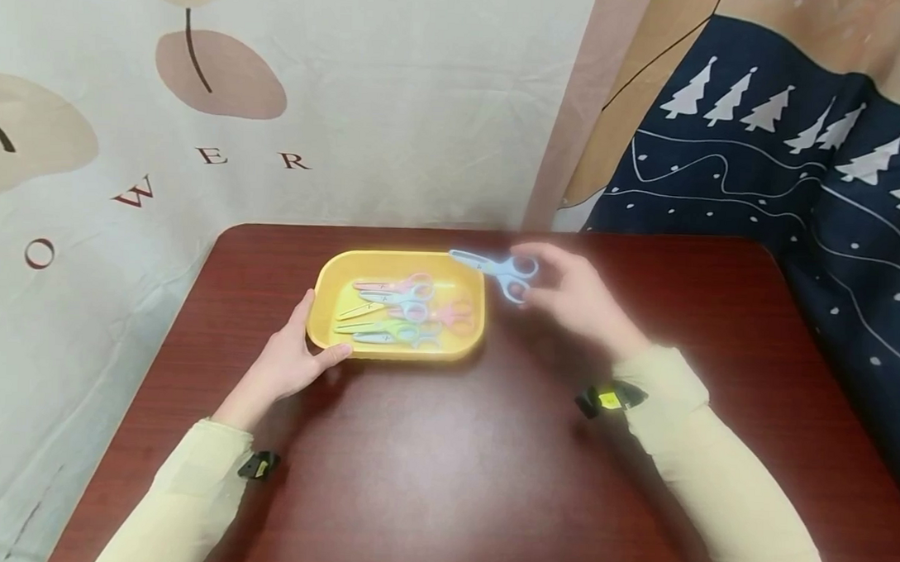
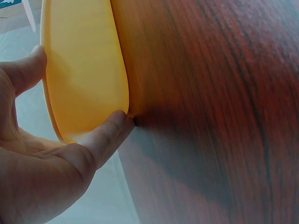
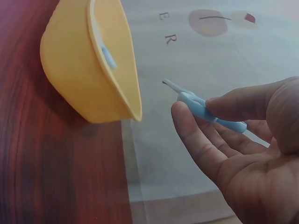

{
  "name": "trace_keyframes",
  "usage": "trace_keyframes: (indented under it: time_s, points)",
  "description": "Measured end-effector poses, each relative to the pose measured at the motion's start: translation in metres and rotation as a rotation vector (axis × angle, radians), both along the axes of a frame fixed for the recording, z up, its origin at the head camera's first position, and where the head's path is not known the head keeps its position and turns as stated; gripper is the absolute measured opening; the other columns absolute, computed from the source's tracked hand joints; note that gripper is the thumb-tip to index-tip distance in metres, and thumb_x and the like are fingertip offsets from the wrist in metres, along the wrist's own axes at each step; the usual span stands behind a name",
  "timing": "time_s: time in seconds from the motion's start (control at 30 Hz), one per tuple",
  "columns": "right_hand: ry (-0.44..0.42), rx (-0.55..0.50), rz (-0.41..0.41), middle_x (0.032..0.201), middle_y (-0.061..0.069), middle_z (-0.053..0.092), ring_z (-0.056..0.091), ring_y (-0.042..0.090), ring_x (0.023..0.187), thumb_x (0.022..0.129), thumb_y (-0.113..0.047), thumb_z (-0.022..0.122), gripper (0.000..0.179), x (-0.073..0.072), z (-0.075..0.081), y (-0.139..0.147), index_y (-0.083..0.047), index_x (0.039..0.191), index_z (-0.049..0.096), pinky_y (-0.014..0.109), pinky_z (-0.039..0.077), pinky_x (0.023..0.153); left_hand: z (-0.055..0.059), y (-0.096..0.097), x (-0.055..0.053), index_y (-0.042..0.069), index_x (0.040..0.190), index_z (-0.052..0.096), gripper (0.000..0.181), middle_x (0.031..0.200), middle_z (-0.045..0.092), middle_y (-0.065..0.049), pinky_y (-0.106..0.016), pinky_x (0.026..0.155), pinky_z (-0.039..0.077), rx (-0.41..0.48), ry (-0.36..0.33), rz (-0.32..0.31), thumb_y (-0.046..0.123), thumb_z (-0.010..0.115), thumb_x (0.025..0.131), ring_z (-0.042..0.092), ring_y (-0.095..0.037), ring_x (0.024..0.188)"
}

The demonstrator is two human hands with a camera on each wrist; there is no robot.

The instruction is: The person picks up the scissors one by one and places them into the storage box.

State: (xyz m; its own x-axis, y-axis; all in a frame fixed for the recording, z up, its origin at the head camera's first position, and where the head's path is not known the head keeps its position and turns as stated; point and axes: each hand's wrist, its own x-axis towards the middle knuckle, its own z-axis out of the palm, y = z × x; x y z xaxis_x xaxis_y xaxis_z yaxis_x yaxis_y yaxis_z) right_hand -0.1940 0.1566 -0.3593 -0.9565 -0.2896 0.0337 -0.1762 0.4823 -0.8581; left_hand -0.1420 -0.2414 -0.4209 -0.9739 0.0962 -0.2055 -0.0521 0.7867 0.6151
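A yellow plastic tray [image 1: 331, 289] with rounded corners stands toward the table's far edge. My left hand [image 1: 296, 356] grips its left end, the thumb on the near side and other fingers around the far corner. Between thumb and fingers my right hand [image 1: 572, 295] pinches a pair of light blue scissors [image 1: 504, 269] by the handles. Their blades point left, over the tray's far right corner. In the right wrist view the blue scissors [image 3: 198, 108] appear edge-on, apart from the tray wall [image 3: 74, 70]. Several scissors lie inside the tray, including green ones [image 1: 399, 330] and pink ones [image 1: 375, 286].
The dark red-brown wooden table [image 1: 444, 463] extends around the tray. Behind it hangs a pale cloth [image 1: 425, 131] with leaf shapes and letters. A navy cloth [image 1: 759, 176] with white trees hangs at the right. Each sleeve carries a small black wrist device [image 1: 611, 399].
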Motion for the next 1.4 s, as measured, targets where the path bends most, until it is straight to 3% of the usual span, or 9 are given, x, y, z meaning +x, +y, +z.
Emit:
trace_keyframes:
  time_s: [0.3, 0.5, 0.7, 0.8, 1.03, 1.4]
  points:
    - [0.011, -0.024, 0.073, 0.128, -0.004, 0.066, 0.064, 0.02, 0.114, 0.091, -0.01, 0.08, 0.051, -0.003, 0.0, -0.016, -0.024, 0.137, 0.064, 0.039, 0.057, 0.098, -0.001, 0.0, 0.0, -0.002, 0.164, -0.004, 0.112, 0.168, 0.013, -0.03, -0.066, 0.117, 0.028, 0.002, -0.003, -0.001, 0.041, 0.074, 0.095, 0.028, -0.052, 0.149]
    - [-0.012, -0.027, 0.081, 0.129, 0.0, 0.066, 0.064, 0.024, 0.113, 0.09, -0.008, 0.079, 0.051, -0.005, 0.0, -0.027, -0.02, 0.138, 0.065, 0.04, 0.056, 0.098, -0.001, 0.0, 0.0, -0.002, 0.164, -0.003, 0.112, 0.168, 0.014, -0.03, -0.066, 0.117, 0.028, 0.004, 0.006, -0.005, 0.039, 0.074, 0.095, 0.028, -0.052, 0.149]
    - [-0.047, -0.021, 0.082, 0.131, -0.004, 0.066, 0.06, 0.019, 0.119, 0.088, -0.008, 0.079, 0.052, -0.008, -0.002, -0.039, -0.022, 0.137, 0.066, 0.042, 0.049, 0.106, -0.001, 0.0, 0.0, -0.002, 0.164, -0.004, 0.112, 0.168, 0.013, -0.03, -0.066, 0.118, 0.027, 0.003, 0.005, -0.004, 0.04, 0.074, 0.095, 0.027, -0.052, 0.15]
    - [-0.077, -0.043, 0.095, 0.131, -0.002, 0.065, 0.063, 0.021, 0.115, 0.088, -0.006, 0.078, 0.053, -0.011, -0.005, -0.044, -0.022, 0.137, 0.065, 0.039, 0.052, 0.101, -0.001, 0.0, 0.0, -0.002, 0.164, -0.004, 0.112, 0.168, 0.013, -0.03, -0.066, 0.118, 0.027, 0.003, 0.003, -0.002, 0.04, 0.074, 0.095, 0.027, -0.052, 0.149]
    - [-0.052, 0.002, 0.146, 0.123, -0.002, 0.068, 0.067, 0.024, 0.105, 0.089, -0.011, 0.079, 0.051, -0.018, -0.011, -0.057, -0.02, 0.137, 0.065, 0.035, 0.055, 0.093, 0.0, 0.0, 0.0, -0.001, 0.164, -0.005, 0.112, 0.168, 0.012, -0.03, -0.066, 0.118, 0.027, 0.003, -0.005, 0.001, 0.04, 0.074, 0.095, 0.026, -0.051, 0.15]
    - [-0.164, -0.024, 0.169, 0.116, 0.0, 0.07, 0.068, 0.023, 0.102, 0.088, -0.012, 0.08, 0.05, -0.021, -0.018, -0.077, -0.024, 0.135, 0.066, 0.036, 0.055, 0.089, 0.0, -0.001, 0.0, -0.002, 0.163, -0.005, 0.111, 0.168, 0.012, -0.03, -0.066, 0.118, 0.027, 0.004, -0.002, -0.006, 0.039, 0.073, 0.095, 0.026, -0.052, 0.15]
